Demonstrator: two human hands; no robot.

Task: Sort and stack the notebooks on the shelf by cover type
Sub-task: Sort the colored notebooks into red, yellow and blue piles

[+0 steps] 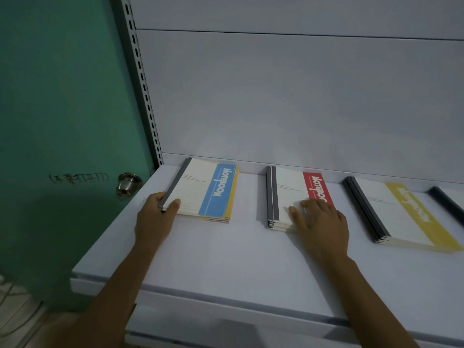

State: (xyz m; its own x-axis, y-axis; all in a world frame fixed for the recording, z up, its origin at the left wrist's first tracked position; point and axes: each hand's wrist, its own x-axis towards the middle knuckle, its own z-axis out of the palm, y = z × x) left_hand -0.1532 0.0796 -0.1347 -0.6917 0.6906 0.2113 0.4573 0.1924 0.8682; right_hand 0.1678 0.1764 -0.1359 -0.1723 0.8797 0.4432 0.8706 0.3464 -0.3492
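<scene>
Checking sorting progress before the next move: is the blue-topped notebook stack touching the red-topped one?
Apart. The head view shows bare white shelf between the blue-topped stack and the red-topped stack.

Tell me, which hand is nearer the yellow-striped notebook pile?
Right. The right hand lies on the red pile beside the yellow-striped pile; the left hand is farther, at the blue pile.

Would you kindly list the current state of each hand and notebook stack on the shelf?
Left hand: gripping the spine corner of the blue-topped stack.
Right hand: flat on the red-topped stack.
Blue-topped stack: mixed; yellow and red edges show beneath.
Red-topped stack: lying flat, slightly uneven.
Yellow-topped stack: flat, untouched.
Door: shut.
</scene>
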